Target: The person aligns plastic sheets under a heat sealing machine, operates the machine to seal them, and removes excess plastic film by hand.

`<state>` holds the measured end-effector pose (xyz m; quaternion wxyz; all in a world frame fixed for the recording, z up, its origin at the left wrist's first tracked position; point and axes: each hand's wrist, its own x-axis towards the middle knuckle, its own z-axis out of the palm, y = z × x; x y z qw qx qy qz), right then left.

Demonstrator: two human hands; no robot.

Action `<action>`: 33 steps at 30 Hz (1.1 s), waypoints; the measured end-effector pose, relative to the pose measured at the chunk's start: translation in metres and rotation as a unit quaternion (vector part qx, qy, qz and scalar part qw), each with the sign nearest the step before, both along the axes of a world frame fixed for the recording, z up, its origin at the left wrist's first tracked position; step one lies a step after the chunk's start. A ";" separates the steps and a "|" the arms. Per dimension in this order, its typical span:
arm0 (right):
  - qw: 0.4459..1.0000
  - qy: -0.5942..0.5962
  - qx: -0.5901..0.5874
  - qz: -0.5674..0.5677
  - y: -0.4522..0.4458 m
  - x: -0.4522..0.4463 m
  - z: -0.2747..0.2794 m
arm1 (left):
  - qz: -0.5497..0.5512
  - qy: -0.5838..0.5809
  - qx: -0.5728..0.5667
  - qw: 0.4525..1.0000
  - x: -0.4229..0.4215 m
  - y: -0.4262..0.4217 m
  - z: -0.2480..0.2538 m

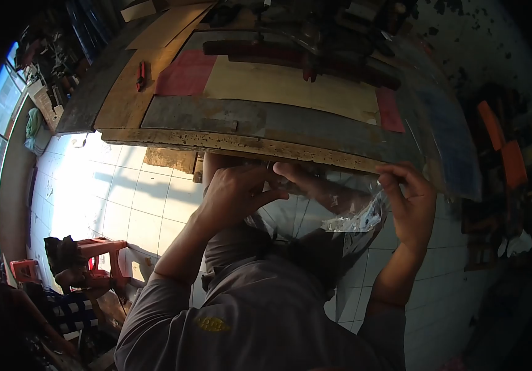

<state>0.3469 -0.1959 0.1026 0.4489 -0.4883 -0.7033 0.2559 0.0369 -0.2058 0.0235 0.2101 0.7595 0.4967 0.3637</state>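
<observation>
A clear plastic sheet or bag [356,217] hangs between my two hands, below the worn front edge of the workbench [241,143]. My right hand [407,196] pinches its right side, thumb against fingers, close to the bench edge. Around its left side, my left hand [241,190] is curled with thumb and fingers drawn together; the exact grip is partly hidden. Through the transparent plastic my legs and the floor show. On the bench above lies a long cream sheet [291,86] with a pink piece [185,73] at its left and another pink piece [390,110] at its right.
A red cutter [141,76] lies on brown board at the bench's left. A dark bar-like machine part [303,60] spans the back. Red stools [102,248] stand at lower left. Orange objects [513,164] are at the far right. Tiled floor [148,185] shows below.
</observation>
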 end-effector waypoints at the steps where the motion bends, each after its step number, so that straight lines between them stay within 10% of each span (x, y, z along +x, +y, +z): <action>1: 1.000 0.001 0.000 -0.003 0.001 -0.001 -0.001 | 0.000 -0.004 -0.010 1.000 0.000 -0.001 0.005; 8: 0.999 0.042 0.006 -0.011 0.007 -0.002 -0.007 | -0.018 -0.007 0.182 0.983 -0.005 0.008 0.008; 33: 0.988 0.108 -0.026 -0.111 0.105 0.025 -0.101 | -0.038 -0.210 -0.077 0.974 -0.056 0.120 -0.001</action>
